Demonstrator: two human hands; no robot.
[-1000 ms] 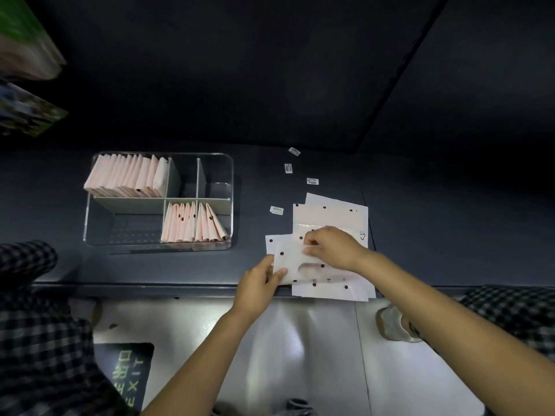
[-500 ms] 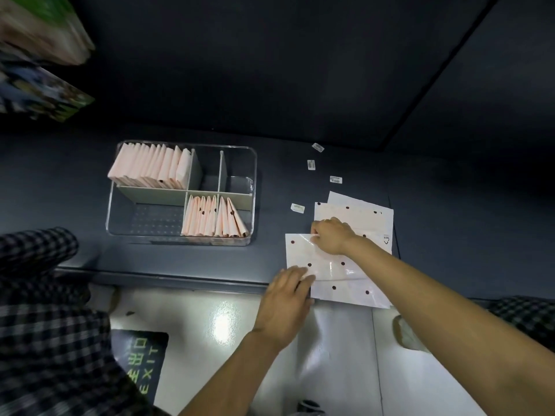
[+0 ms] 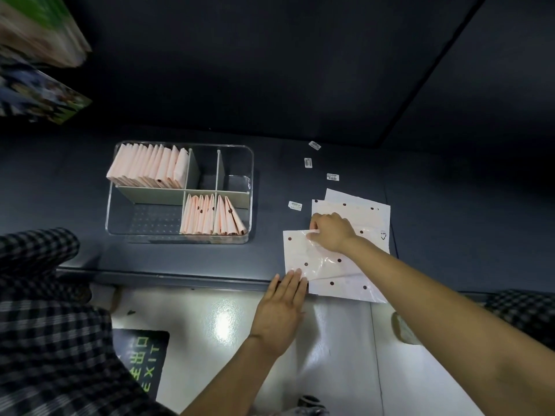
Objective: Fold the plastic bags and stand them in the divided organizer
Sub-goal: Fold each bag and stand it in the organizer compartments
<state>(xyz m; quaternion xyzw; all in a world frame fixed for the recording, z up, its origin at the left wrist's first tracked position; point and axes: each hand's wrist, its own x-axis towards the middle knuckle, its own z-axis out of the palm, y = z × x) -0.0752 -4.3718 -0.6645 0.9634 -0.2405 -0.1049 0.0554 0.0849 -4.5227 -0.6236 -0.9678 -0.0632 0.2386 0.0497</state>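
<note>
- Clear acrylic divided organizer [image 3: 251,187] sits left of centre on the dark bench [image 3: 60,181], set back a little from the front edge.
- Pink folded bags [image 3: 147,166] stand packed in the rear-left compartment; a second lot [image 3: 210,216] stands in the front-right one. Front-left and both small rear-right cells show nothing inside.
- Left hand [image 3: 282,307] flat, fingers straight and together, fingertips pressing the near-left corner of the top plastic bag [image 3: 306,256] right at the bench's front edge. Holds nothing, pins only.
- Top bag: white with dark dots, lying flat and skewed across the stack [image 3: 360,211] of unfolded bags at the front-right of the bench, near edge overhanging the front edge slightly.
- Right hand [image 3: 332,232] on the bag's far edge, fingers curled, pinching the film near the far corner.
- Key relation: pinned corner nearest the body, pinched edge directly beyond it toward the back of the bench, so probable fold line runs left-right between both hands.
- Organizer lies well left of the bag; left hand nearer for the drop-in.
- Small white labels [image 3: 295,205] scattered behind the stack.
</note>
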